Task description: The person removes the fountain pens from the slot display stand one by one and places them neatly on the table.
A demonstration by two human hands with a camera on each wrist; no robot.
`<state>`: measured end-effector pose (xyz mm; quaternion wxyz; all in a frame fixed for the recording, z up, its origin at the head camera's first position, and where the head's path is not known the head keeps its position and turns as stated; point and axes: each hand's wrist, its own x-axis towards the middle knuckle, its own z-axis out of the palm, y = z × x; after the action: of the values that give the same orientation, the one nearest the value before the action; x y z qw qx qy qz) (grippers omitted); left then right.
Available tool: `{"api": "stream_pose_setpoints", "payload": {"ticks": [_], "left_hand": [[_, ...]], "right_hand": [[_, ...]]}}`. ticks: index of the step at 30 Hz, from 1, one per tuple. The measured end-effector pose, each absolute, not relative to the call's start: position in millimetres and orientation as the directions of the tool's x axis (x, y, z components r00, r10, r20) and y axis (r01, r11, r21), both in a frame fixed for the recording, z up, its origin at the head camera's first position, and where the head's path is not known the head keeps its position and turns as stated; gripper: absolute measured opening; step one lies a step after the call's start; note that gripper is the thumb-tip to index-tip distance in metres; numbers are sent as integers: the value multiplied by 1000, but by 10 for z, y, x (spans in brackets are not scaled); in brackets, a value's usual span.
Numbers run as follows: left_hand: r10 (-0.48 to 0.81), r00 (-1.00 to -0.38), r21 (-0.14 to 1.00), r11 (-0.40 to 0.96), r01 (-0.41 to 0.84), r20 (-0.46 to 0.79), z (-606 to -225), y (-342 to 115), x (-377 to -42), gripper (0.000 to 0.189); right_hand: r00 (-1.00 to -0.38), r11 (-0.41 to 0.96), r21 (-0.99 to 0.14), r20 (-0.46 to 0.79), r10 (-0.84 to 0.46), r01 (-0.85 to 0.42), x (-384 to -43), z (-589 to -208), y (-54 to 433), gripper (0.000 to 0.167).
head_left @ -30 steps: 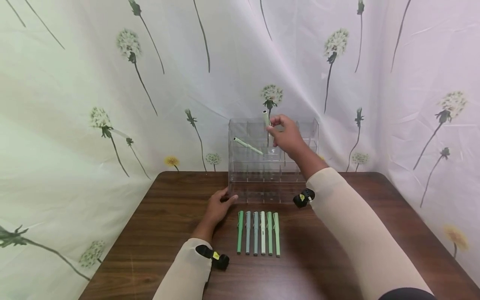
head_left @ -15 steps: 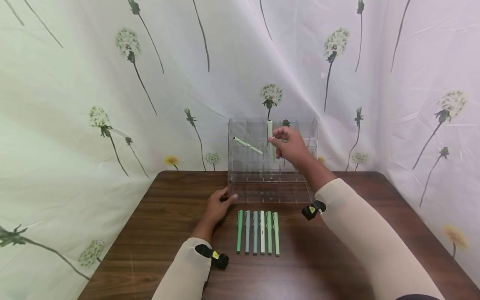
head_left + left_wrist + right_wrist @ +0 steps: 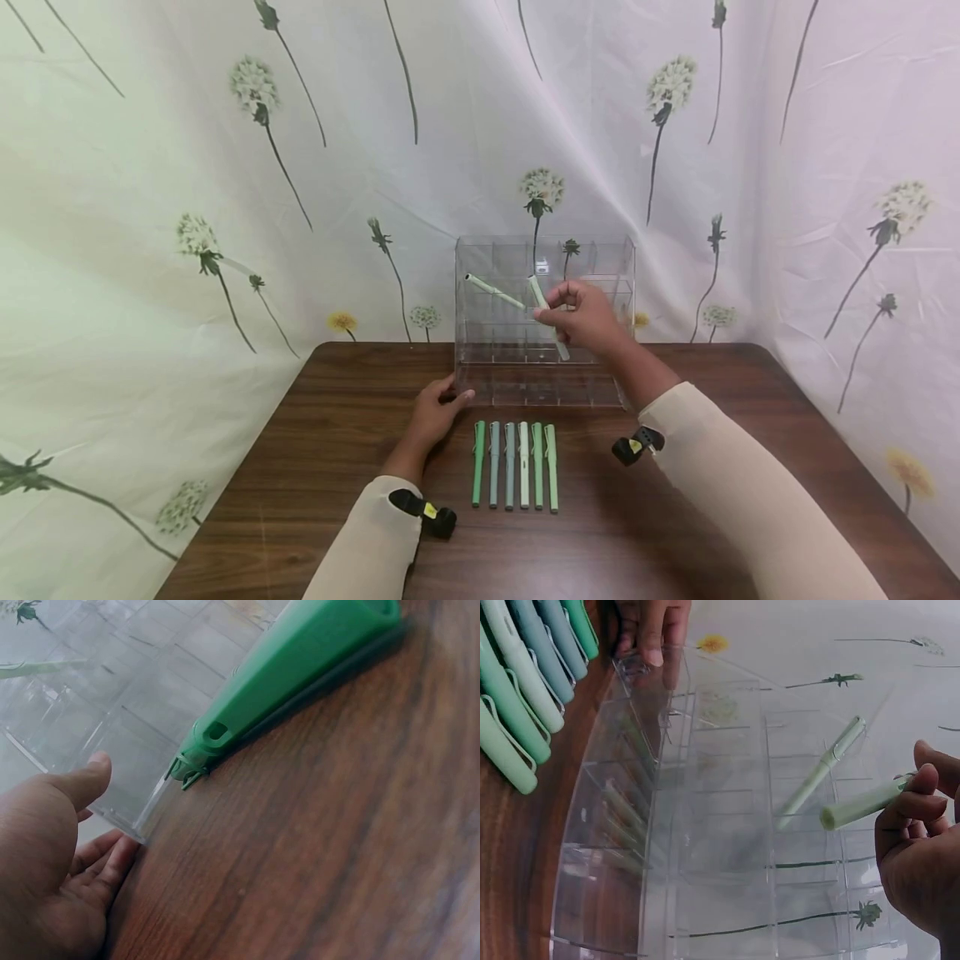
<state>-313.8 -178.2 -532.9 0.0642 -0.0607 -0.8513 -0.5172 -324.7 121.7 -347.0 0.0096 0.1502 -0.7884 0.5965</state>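
Observation:
My right hand [image 3: 588,317] pinches a pale green pen [image 3: 536,292] between thumb and fingers, tilted in front of the middle tiers of a clear plastic organizer [image 3: 480,342]. In the right wrist view the held pen [image 3: 862,808] points its blunt end toward the organizer. A second pale green pen [image 3: 495,292] leans slantwise in the organizer's upper left. My left hand [image 3: 435,412] holds the organizer's lower left corner, thumb in front and fingers at the side; the left wrist view shows the thumb [image 3: 86,780] against the clear wall.
Several capped pens lie side by side before the organizer, including a dark green pen [image 3: 478,467], a white pen [image 3: 524,467] and a light green pen [image 3: 552,467]. Beneath is a brown wooden table [image 3: 322,442]. A dandelion-printed curtain [image 3: 337,167] hangs behind.
My right hand has lowered the pale green pen from the organizer's top toward its middle tiers, and the pen's lower end now slants right. The left hand stays put.

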Motion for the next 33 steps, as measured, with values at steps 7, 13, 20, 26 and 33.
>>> {"api": "stream_pose_setpoints", "payload": {"ticks": [7, 13, 20, 26, 33], "left_hand": [[34, -985, 867, 470, 168, 172, -5336, -1782, -3136, 65], [37, -983, 866, 469, 174, 178, -5347, -1777, -3120, 64], [35, -982, 870, 460, 179, 183, -5342, -1775, -3116, 64], [29, -981, 870, 458, 182, 190, -5339, -1780, -3148, 62], [28, -983, 875, 452, 173, 180, -5298, -1779, -3138, 62]], "right_hand": [[-953, 253, -937, 177, -246, -239, -3123, -3564, 1232, 31], [-954, 275, -940, 128, -271, -204, -3033, -3647, 1292, 44], [-952, 324, -922, 122, -281, -214, -2966, -3789, 1368, 96], [-936, 464, -820, 235, -262, -336, -2893, -3909, 1393, 102], [-930, 562, -742, 269, -250, -366, -2772, -4036, 1419, 82]]}}
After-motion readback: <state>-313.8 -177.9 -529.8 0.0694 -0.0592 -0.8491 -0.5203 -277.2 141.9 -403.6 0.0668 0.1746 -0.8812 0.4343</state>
